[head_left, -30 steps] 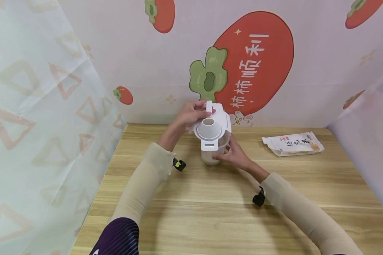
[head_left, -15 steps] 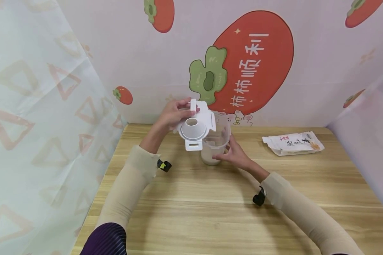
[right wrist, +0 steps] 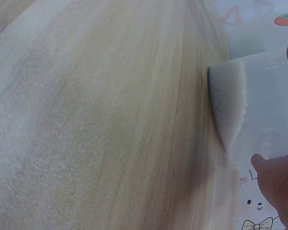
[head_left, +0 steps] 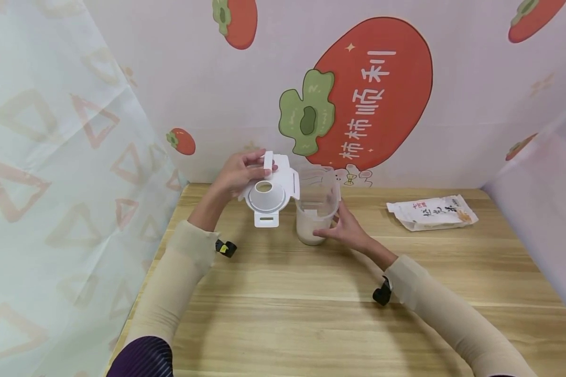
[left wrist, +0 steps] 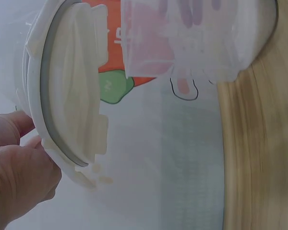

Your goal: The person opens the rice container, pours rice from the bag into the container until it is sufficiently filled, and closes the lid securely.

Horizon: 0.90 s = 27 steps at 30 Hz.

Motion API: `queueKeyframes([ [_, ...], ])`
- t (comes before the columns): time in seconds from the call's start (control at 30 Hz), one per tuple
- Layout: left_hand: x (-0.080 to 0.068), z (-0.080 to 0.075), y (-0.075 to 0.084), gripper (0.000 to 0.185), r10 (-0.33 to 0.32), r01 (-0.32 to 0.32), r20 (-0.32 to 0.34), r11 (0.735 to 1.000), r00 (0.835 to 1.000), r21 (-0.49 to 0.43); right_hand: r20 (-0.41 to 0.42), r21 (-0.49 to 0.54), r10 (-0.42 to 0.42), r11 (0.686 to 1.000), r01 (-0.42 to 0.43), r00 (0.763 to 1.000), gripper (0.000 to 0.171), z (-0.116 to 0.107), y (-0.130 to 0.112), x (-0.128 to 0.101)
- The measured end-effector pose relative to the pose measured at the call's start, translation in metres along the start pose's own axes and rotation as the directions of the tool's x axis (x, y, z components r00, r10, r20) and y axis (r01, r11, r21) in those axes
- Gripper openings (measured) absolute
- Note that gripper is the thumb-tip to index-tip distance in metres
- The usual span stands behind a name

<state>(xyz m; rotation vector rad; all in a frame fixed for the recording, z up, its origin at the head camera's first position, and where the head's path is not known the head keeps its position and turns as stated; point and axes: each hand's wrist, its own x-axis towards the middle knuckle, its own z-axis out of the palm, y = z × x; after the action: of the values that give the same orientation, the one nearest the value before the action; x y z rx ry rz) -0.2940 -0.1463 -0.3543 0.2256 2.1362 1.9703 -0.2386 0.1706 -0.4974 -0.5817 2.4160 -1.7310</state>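
My left hand [head_left: 238, 172] pinches the upright tab of a white plastic lid [head_left: 283, 183], which hangs level to the left of the container. The lid has a cone-shaped spout and side latches; its underside and grey seal ring face the left wrist camera. With thumb and fingers curled round its right side, my right hand [head_left: 351, 230] grips a clear plastic container [head_left: 327, 201]. That container stands upright on the table, its top uncovered. White grains [right wrist: 225, 96] fill its lowest part, seen in the right wrist view.
A white printed packet [head_left: 433, 213] lies flat at the back right of the wooden table [head_left: 302, 314]. The patterned back wall [head_left: 236, 104] rises just behind the container. Another covered wall [head_left: 66, 209] stands along the left side.
The lid has come off the top of the container and moved left with my left hand. My right hand and the container have stayed in place.
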Motion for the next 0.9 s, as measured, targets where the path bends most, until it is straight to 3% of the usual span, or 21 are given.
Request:
queueKeyframes([
  [0.47,-0.009,-0.034,-0.012,0.071,-0.053,0.055,-0.041,0.998,0.998,0.039,0.003,0.019,0.0,1.0,-0.001,1.0,0.127,0.0,-0.002,0.0],
  [0.9,-0.005,-0.058,-0.039,0.072,-0.098,0.102,-0.05,0.991,0.994,0.081,0.001,0.029,-0.03,0.999,0.03,1.0,0.123,0.0,0.001,-0.001],
])
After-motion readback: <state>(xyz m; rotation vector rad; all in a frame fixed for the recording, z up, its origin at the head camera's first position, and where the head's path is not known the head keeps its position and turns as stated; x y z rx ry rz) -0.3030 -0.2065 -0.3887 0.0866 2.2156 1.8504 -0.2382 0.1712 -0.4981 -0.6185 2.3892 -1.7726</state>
